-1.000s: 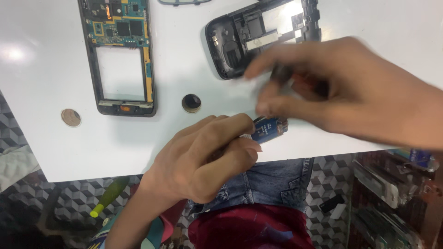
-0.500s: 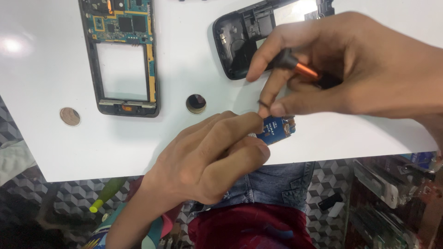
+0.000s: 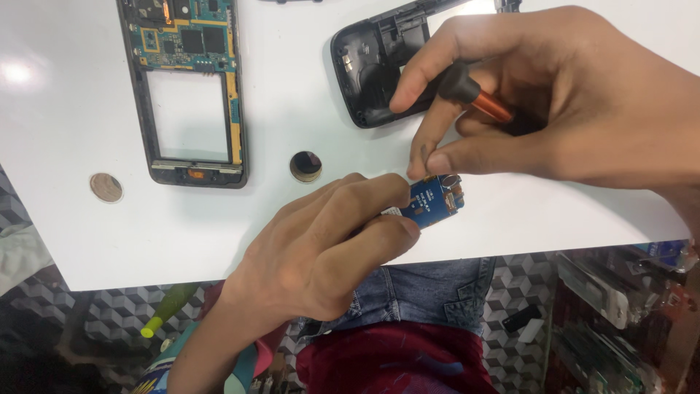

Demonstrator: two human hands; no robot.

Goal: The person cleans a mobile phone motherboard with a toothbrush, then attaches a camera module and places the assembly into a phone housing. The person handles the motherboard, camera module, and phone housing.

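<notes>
1. White counter (image 3: 306, 226) carries everything, seen from above.
2. Right hand (image 3: 576, 109): fingers curled round a screwdriver w/ black-and-orange handle (image 3: 474, 95); thumb + forefinger tips press together just above the small board.
3. Left hand (image 3: 321, 248): fingers pinch a small blue circuit board (image 3: 432, 201) at the counter's near edge, board tilted up.
4. Phone frame w/ green board & empty window (image 3: 191, 87) lies at top left.
5. Black rear housing (image 3: 372, 66) lies partly under right hand.
6. Small round black part (image 3: 305, 166) sits betw. frame & hands.
7. Coin (image 3: 106, 187) lies far left.
</notes>
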